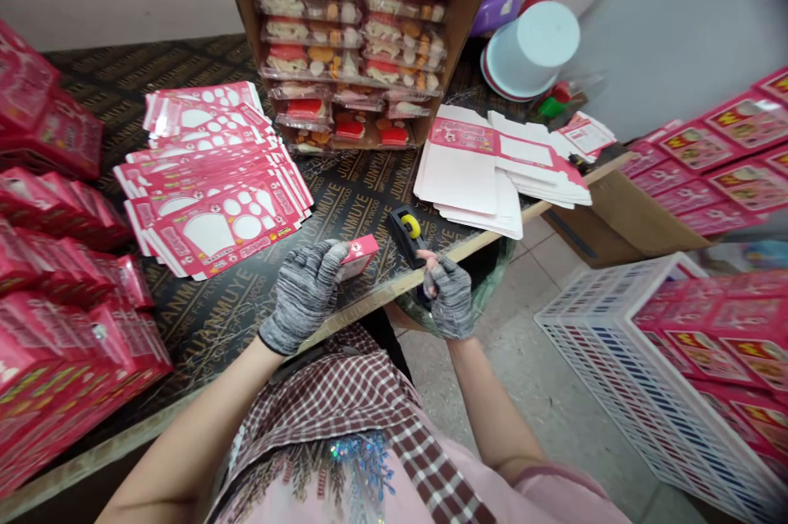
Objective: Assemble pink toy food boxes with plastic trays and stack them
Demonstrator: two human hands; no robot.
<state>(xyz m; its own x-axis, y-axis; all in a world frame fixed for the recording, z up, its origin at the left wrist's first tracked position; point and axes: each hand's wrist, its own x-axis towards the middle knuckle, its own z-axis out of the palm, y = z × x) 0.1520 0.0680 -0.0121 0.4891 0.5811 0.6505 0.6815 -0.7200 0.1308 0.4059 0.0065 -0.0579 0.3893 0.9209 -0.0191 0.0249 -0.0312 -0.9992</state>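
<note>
My left hand, in a grey knit glove, is closed around a small pink box at the table's front edge. The glove covers much of the box. To its right is my right hand, gloved with bare fingertips showing. Its thumb and fingers are pinched together at the near end of a black tape dispenser with a yellow core. Whatever lies between these fingertips, perhaps a bit of tape, is too small to make out.
Flat pink cartons lie fanned at left, beside rows of pink boxes. An open cardboard box of wrapped packs stands behind. White-backed cartons lie at right. A white basket of pink packages stands on the floor.
</note>
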